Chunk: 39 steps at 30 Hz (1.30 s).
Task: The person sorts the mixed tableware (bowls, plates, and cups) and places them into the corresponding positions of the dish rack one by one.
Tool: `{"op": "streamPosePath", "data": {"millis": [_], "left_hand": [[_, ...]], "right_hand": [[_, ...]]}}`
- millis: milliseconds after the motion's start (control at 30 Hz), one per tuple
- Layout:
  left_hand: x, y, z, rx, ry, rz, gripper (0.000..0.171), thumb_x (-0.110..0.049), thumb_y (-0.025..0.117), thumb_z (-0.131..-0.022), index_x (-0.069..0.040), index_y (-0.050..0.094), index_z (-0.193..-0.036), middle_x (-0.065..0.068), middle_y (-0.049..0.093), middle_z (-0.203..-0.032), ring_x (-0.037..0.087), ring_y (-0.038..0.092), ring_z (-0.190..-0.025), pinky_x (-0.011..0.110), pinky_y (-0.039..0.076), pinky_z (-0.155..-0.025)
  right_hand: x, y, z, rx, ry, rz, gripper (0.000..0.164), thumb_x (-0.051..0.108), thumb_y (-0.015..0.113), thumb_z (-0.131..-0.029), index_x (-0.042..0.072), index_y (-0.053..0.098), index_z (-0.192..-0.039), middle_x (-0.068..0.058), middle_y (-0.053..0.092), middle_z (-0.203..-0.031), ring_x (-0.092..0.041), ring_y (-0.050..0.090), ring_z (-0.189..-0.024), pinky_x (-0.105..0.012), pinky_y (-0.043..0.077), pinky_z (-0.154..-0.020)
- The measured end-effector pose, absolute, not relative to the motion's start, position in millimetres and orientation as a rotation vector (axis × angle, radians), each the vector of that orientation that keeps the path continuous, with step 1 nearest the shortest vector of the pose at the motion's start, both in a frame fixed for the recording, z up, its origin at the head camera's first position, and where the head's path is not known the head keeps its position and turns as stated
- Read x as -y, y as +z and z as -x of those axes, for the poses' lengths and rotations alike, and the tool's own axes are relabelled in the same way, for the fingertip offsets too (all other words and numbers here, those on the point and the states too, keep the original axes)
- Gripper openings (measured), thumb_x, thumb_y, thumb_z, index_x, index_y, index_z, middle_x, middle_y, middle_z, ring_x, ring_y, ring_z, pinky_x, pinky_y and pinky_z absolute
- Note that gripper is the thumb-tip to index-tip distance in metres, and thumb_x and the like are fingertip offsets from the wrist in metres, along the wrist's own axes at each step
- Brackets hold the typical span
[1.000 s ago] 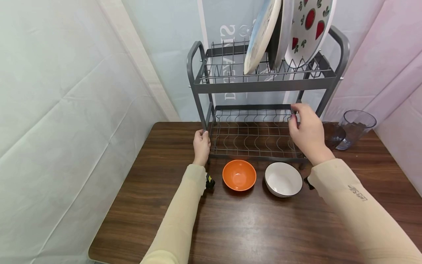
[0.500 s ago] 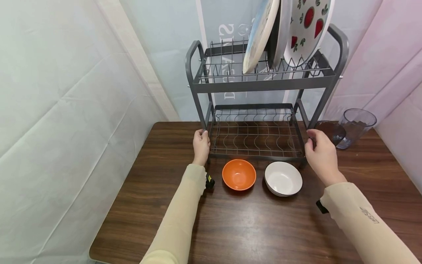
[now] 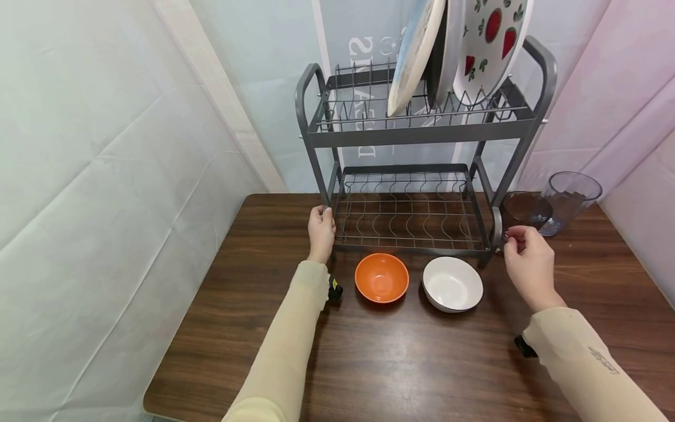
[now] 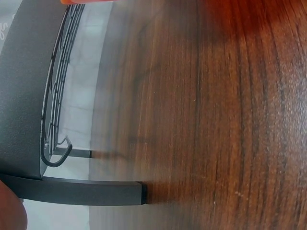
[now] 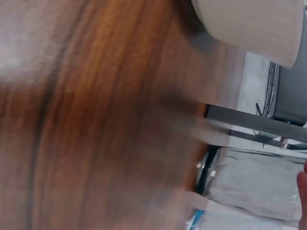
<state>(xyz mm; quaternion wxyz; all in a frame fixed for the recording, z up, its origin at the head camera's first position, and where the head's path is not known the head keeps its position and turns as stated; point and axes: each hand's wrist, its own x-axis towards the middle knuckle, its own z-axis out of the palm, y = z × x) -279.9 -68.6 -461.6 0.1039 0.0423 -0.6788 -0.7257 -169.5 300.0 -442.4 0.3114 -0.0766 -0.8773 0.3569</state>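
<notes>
A grey two-tier dish rack (image 3: pixel 422 136) stands at the back of the wooden table. My left hand (image 3: pixel 320 234) grips its left front leg beside the lower tier; in the left wrist view only a fingertip (image 4: pixel 10 208) shows beside the frame. Just right of the rack's right front leg is my right hand (image 3: pixel 529 264), thumb and forefinger close together and curled. A tiny shiny spot shows at those fingertips; I cannot tell whether they pinch something. An orange bowl (image 3: pixel 382 278) and a white bowl (image 3: pixel 452 285) with a dark rim sit in front of the lower tier.
Several plates (image 3: pixel 490 53) stand upright on the upper tier's right half, one with a watermelon pattern. Behind my right hand are a dark glass bowl (image 3: pixel 527 208) and a tall clear glass (image 3: pixel 572 196). Pale curtains (image 3: pixel 132 176) hang around the wooden table (image 3: pixel 401 363).
My right hand has moved from the lower tier's back right corner, past the right front leg, to just outside it. The left hand stays on the left leg. Rack and bowls keep their places.
</notes>
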Motion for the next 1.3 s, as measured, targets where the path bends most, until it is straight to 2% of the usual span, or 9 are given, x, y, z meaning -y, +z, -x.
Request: {"op": "streamPosePath", "data": {"millis": [133,300,433,667,833,933,1100,1200,1300], "left_hand": [[69,-461,279,2.007,-2.142,-0.111,0.033,-0.029,0.040,-0.093,-0.003,0.042,-0.113,-0.005,0.037,-0.059,0.007,0.032,-0.049,0.022,0.030,-0.048],[69,-462,280,1.998,-2.148,-0.079,0.038,-0.030,0.040,-0.093,0.002,0.040,-0.115,-0.005,0.036,-0.058,0.007,0.032,-0.049,0.021,0.030,-0.048],[69,-461,281,2.002,-2.144,-0.086,0.029,-0.030,0.040,-0.093,-0.006,0.043,-0.109,-0.005,0.036,-0.058,0.007,0.032,-0.048,0.020,0.030,-0.048],[69,-460,280,2.012,-2.143,-0.096,0.035,-0.030,0.040,-0.093,-0.002,0.042,-0.113,-0.005,0.037,-0.059,0.007,0.032,-0.049,0.021,0.030,-0.048],[69,-461,280,2.020,-2.141,-0.128,0.035,-0.030,0.040,-0.093,-0.001,0.042,-0.114,-0.005,0.037,-0.060,0.007,0.033,-0.050,0.021,0.031,-0.049],[69,-461,280,2.019,-2.147,-0.132,0.032,-0.028,0.041,-0.093,-0.003,0.042,-0.112,-0.005,0.037,-0.059,0.007,0.033,-0.049,0.021,0.030,-0.050],[70,-458,280,2.011,-2.178,-0.129,0.033,-0.027,0.041,-0.093,-0.002,0.042,-0.113,-0.005,0.037,-0.057,0.007,0.032,-0.048,0.021,0.030,-0.049],[70,-455,278,2.001,-2.197,-0.133,0.032,-0.026,0.041,-0.093,-0.001,0.042,-0.113,-0.005,0.037,-0.057,0.007,0.032,-0.047,0.021,0.030,-0.048],[69,-449,275,2.009,-2.193,-0.126,0.030,-0.023,0.040,-0.094,0.001,0.041,-0.112,-0.005,0.037,-0.056,0.007,0.032,-0.047,0.021,0.030,-0.048]], "right_hand": [[-307,-448,169,2.414,0.947,0.359,0.019,0.017,0.051,-0.083,0.002,0.058,-0.094,-0.014,0.060,-0.084,0.017,0.033,-0.062,-0.012,0.030,-0.059],[-319,-456,171,2.472,0.988,0.623,0.034,0.031,0.055,-0.080,0.003,0.053,-0.100,-0.009,0.059,-0.083,0.017,0.032,-0.056,-0.014,0.032,-0.055],[-329,-462,174,2.492,1.014,0.733,0.045,0.035,0.057,-0.078,0.002,0.047,-0.107,-0.001,0.053,-0.080,0.010,0.034,-0.056,-0.019,0.031,-0.058],[-336,-469,184,2.517,1.134,0.713,0.067,0.034,0.060,-0.077,0.000,0.029,-0.126,-0.014,0.043,-0.111,-0.021,0.043,-0.090,-0.020,0.029,-0.068],[-340,-475,194,2.500,1.279,0.646,0.074,0.031,0.059,-0.079,0.003,0.017,-0.134,-0.018,0.034,-0.125,-0.029,0.039,-0.111,-0.026,0.036,-0.085],[-342,-480,199,2.477,1.326,0.598,0.074,0.028,0.059,-0.079,0.008,0.015,-0.134,-0.011,0.033,-0.125,-0.028,0.036,-0.116,-0.029,0.033,-0.094],[-343,-490,208,2.383,1.446,0.522,0.081,0.019,0.063,-0.077,0.025,0.005,-0.133,0.011,0.026,-0.122,-0.014,0.031,-0.121,-0.022,0.027,-0.099],[-342,-495,212,2.342,1.497,0.505,0.086,0.016,0.063,-0.076,0.031,-0.001,-0.132,0.009,0.023,-0.128,-0.009,0.028,-0.123,-0.019,0.023,-0.102],[-343,-500,215,2.336,1.489,0.509,0.085,0.016,0.063,-0.076,0.030,0.000,-0.131,0.004,0.024,-0.131,-0.009,0.028,-0.123,-0.018,0.023,-0.101]]}}
